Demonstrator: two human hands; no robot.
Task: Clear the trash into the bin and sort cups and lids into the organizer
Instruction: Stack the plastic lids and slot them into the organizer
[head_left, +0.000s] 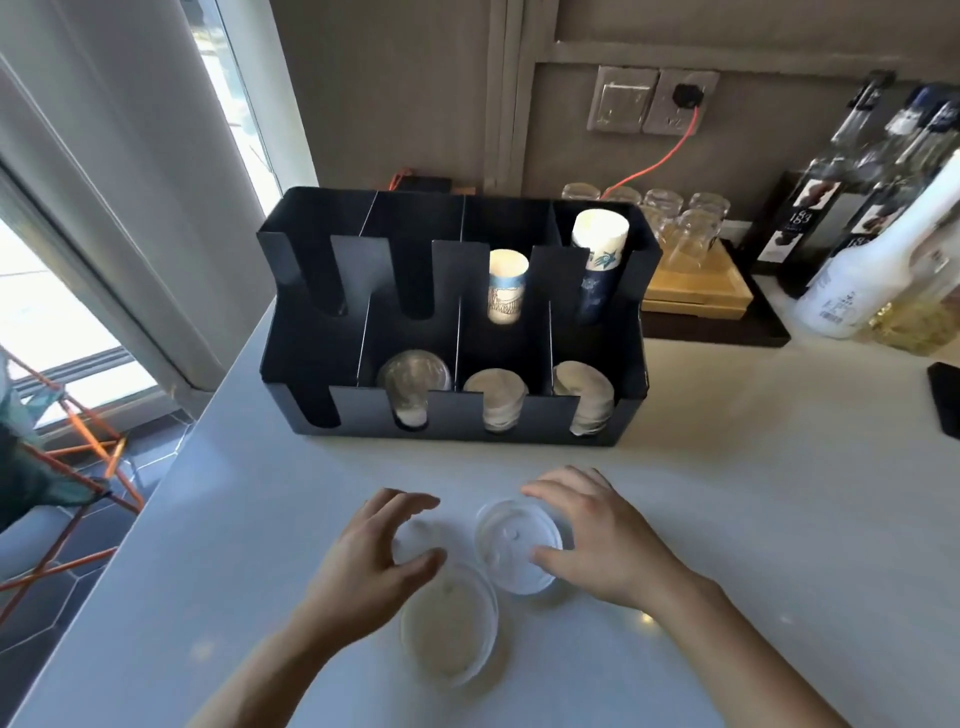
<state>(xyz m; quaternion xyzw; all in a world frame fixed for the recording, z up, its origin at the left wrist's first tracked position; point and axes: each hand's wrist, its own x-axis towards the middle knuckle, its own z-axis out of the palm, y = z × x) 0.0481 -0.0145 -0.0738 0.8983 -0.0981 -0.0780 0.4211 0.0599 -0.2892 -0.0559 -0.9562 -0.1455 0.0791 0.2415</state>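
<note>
A black organizer (631, 332) stands on the white counter (727, 519). Its back slots hold two stacks of paper cups, a white and blue one (506, 286) and a taller dark blue one (597, 260). The front slots hold clear lids (413, 382) and two stacks of white lids (496, 397) (584, 395). My left hand (363, 561) curls around a small clear lid (415, 540) on the counter, thumb and fingers at its edges. My right hand (602, 545) grips the right side of a larger clear lid (511, 551). A third translucent lid (449, 629) lies in front.
Upturned glasses (685, 223) on a wooden tray (696, 296) and several bottles (872, 249) stand at the back right. A dark phone (945, 400) lies at the right edge. The counter's left edge drops to the floor by a window and an orange frame (78, 457).
</note>
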